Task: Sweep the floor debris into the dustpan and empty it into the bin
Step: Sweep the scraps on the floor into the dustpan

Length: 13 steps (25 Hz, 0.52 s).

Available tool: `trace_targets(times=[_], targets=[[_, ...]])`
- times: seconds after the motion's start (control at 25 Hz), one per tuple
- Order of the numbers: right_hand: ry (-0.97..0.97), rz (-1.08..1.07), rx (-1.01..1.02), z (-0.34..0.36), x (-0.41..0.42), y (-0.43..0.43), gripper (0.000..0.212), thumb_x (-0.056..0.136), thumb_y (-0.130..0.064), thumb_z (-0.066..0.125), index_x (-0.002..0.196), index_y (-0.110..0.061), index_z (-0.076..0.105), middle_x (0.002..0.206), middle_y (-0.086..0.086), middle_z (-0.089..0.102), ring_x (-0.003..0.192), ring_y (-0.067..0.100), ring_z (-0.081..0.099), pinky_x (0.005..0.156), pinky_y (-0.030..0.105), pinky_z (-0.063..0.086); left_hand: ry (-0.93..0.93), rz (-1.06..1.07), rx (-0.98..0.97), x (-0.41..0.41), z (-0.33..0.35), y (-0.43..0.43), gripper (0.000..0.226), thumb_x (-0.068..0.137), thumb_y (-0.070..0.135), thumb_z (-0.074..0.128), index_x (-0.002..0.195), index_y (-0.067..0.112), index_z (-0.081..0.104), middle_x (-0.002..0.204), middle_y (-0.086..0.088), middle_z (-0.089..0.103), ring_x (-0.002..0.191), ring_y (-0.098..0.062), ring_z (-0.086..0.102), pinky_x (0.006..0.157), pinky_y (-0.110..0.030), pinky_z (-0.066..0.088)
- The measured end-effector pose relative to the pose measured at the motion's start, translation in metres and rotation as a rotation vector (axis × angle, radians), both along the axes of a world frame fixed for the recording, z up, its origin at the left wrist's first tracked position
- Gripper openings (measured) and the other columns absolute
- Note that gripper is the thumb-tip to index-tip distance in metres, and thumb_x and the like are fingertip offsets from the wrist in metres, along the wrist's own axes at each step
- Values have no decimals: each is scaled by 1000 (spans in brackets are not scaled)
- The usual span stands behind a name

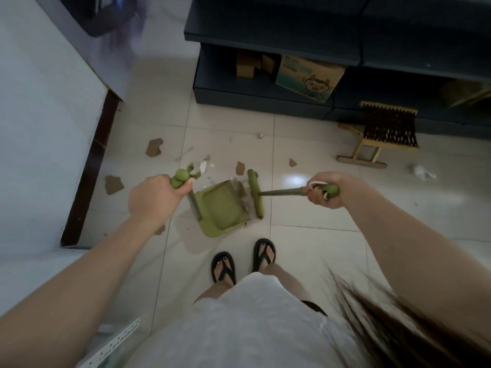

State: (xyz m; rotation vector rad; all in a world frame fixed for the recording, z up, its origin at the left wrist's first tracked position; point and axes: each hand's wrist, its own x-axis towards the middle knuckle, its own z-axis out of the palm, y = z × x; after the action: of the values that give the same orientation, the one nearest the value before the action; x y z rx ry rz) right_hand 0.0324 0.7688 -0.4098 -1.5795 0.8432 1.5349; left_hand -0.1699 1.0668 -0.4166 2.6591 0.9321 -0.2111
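Observation:
My left hand [154,195] grips the top of the green dustpan's handle. The green dustpan [220,208] stands on the tiled floor just ahead of my feet, its mouth facing right. My right hand [325,189] grips the green broom handle near its end, by a white cord loop. The broom head [255,192] sits at the dustpan's mouth, with grey dust and scraps between them. Brown cardboard scraps [154,147] and small white bits lie scattered on the floor beyond the pan. A crumpled white paper [422,172] lies far right. No bin is clearly in view.
A dark shelf unit [265,96] holding cardboard boxes [308,78] stands ahead. A small wooden stool [382,136] stands at the right before it. A white wall with a dark baseboard [87,171] runs along the left. A white power strip [111,343] lies at bottom left.

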Motion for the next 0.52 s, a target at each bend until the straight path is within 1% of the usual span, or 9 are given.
trace_targets(times=[0.12, 0.24, 0.32, 0.4, 0.48, 0.52], targets=[[-74, 119, -29, 5, 27, 11, 28, 95, -10, 38, 67, -6, 43, 37, 3, 41, 20, 7, 37, 24, 9, 29, -29, 52, -7, -3, 5, 5, 66, 82, 72, 46, 56, 12, 49, 54, -7, 54, 53, -28, 58, 51, -33, 49], [-200, 212, -91, 0, 57, 12, 28, 95, -8, 43, 67, -6, 43, 33, 4, 40, 19, 7, 37, 24, 9, 30, 16, 77, 54, -3, 9, 3, 67, 83, 74, 39, 55, 13, 46, 52, -5, 51, 47, -23, 52, 47, -26, 41], [-276, 278, -130, -2, 86, 2, 27, 94, -6, 44, 67, -4, 43, 31, 5, 39, 18, 7, 37, 24, 9, 31, 51, 154, 64, 2, 15, -6, 69, 85, 72, 40, 58, 10, 51, 54, -6, 52, 48, -21, 51, 47, -25, 39], [-320, 297, -154, -5, 119, -11, 26, 94, -6, 45, 68, -3, 45, 30, 5, 40, 18, 8, 37, 24, 9, 32, 88, 229, 54, 9, 18, -21, 70, 86, 70, 42, 63, 6, 56, 56, -7, 54, 48, -18, 50, 45, -23, 34], [-336, 314, -160, -13, 148, -23, 28, 96, -8, 44, 68, -4, 46, 28, 5, 41, 17, 8, 37, 25, 9, 33, 120, 304, 73, 15, 15, -42, 66, 87, 69, 42, 61, 9, 52, 54, -4, 51, 47, -17, 47, 44, -23, 31], [-340, 315, -155, -17, 161, -28, 29, 96, -10, 44, 68, -5, 47, 28, 4, 42, 17, 8, 38, 25, 9, 32, 117, 332, 94, 19, 12, -53, 65, 87, 69, 43, 59, 11, 48, 52, -3, 48, 47, -19, 48, 45, -24, 32]])
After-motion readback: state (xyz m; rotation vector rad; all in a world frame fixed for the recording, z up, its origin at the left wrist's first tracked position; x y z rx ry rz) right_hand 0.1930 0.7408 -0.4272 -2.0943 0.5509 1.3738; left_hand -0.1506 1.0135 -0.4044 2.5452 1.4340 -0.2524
